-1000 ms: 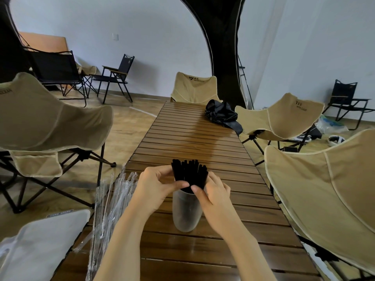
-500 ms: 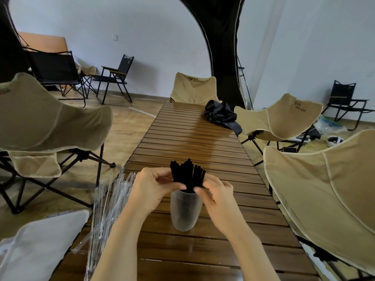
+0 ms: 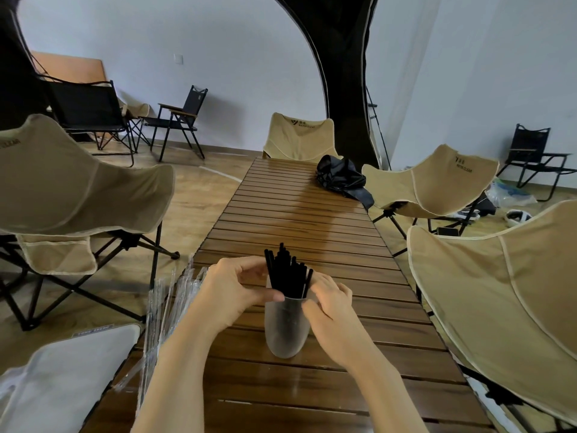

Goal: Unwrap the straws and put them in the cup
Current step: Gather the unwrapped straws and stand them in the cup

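- Bundle of black straws (image 3: 288, 273) now sits lower in the cup (image 3: 285, 326) than a second ago, when both hands held it up over the rim; tips fan out a bit more now.
- Left hand (image 3: 232, 289): fingers curled loosely beside the bundle, thumb across the cup rim; cannot tell if it really pinches any straw.
- Right hand (image 3: 331, 300): fingers bent against the cup rim and the straws' right side; firm hold or just a touch, cannot tell.
- Reads as: straws dropped in, hands only tidying them; this batch looks basically done.
- Cup stands upright on the slatted wooden surface (image 3: 312, 220), between the two hands.
- Counts: one cup; black straws roughly a dozen, too packed to count exactly; two hands.
- Clear wrappers (image 3: 168, 307) piled at the surface's left edge, several; whether any hold straws is unclear.
- One black bag (image 3: 342, 176) at the far end, well apart.
- Tan folding chairs (image 3: 443, 182) around the surface, four.
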Demonstrator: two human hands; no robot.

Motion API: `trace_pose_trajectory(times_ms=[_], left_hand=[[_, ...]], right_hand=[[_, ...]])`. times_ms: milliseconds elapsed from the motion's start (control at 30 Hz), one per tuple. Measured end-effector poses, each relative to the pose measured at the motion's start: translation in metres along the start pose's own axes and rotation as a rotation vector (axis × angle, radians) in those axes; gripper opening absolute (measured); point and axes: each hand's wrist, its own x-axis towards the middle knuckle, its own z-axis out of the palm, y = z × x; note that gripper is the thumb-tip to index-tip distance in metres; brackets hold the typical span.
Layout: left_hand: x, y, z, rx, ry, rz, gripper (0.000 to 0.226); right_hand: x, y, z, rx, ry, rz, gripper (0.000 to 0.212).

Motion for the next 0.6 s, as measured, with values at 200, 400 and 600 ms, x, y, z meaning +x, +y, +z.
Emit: trace_pose_trajectory(times_ms=[200,400,600], left_hand=[[0.004,-0.003,-0.001,0.063,-0.039,-0.006,0.065],[0.003,-0.010,0.008,0.039,-0.116,-0.061,0.081],[0.002,-0.014,0.009,0.037,-0.133,-0.097,0.087]], right_hand=[[0.000,0.002,-0.001,-0.003,-0.002,0.009,0.051],[0.000,-0.001,0.001,-0.211,0.000,-0.155,0.053],[0.001,0.001,0.009,-0.247,-0.006,-0.220,0.053]])
